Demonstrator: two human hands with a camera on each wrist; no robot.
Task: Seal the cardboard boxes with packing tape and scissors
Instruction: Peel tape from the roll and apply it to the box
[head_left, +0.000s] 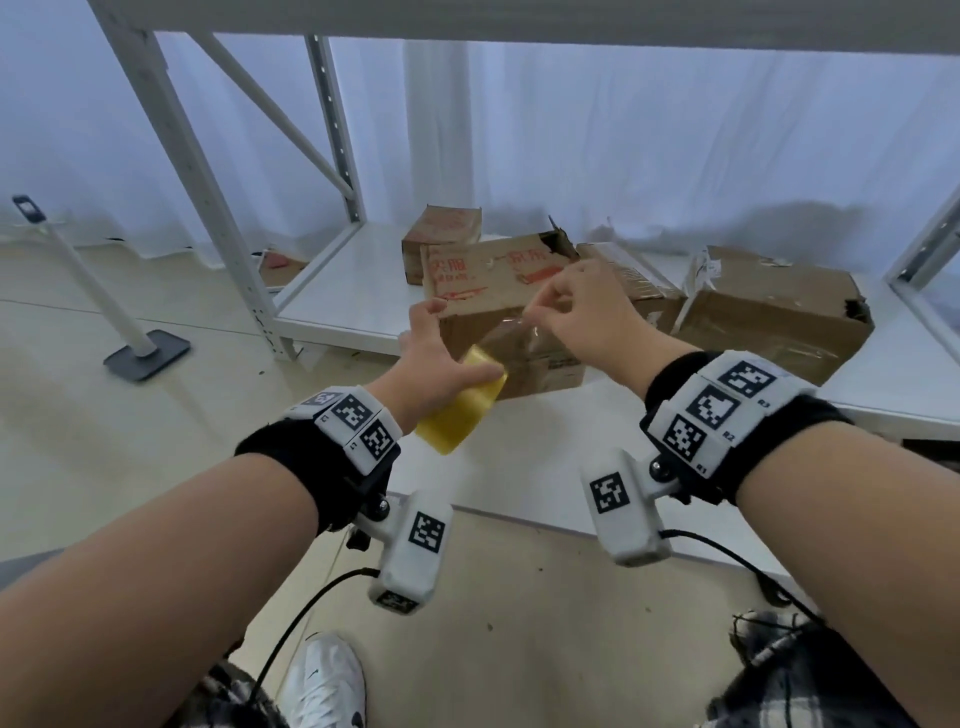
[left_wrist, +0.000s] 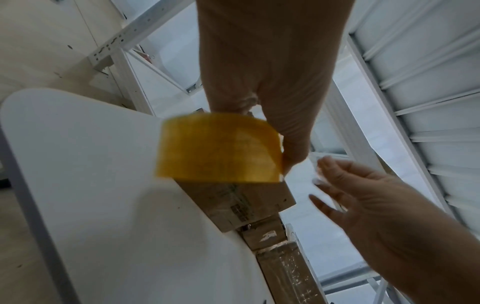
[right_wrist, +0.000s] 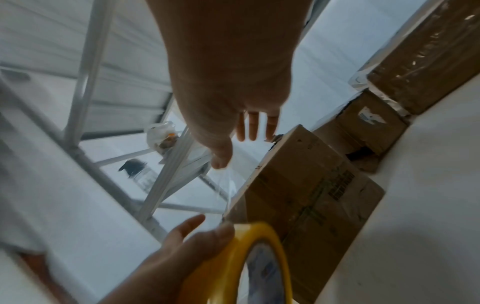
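My left hand (head_left: 441, 358) grips a yellow roll of packing tape (head_left: 460, 410), seen close in the left wrist view (left_wrist: 221, 148) and the right wrist view (right_wrist: 249, 265). My right hand (head_left: 576, 306) pinches the free end of a clear tape strip (head_left: 511, 330) pulled from the roll, also visible as a clear strip (right_wrist: 228, 185). Both hands hover in front of a cardboard box with red print (head_left: 488, 280) on the low white shelf (head_left: 353, 291). No scissors are in view.
More cardboard boxes stand on the shelf: a small one behind (head_left: 441, 228), one at the right (head_left: 769, 317) wrapped in old tape. White shelf uprights (head_left: 182, 156) rise at the left. A stand with a flat base (head_left: 145, 353) is on the floor.
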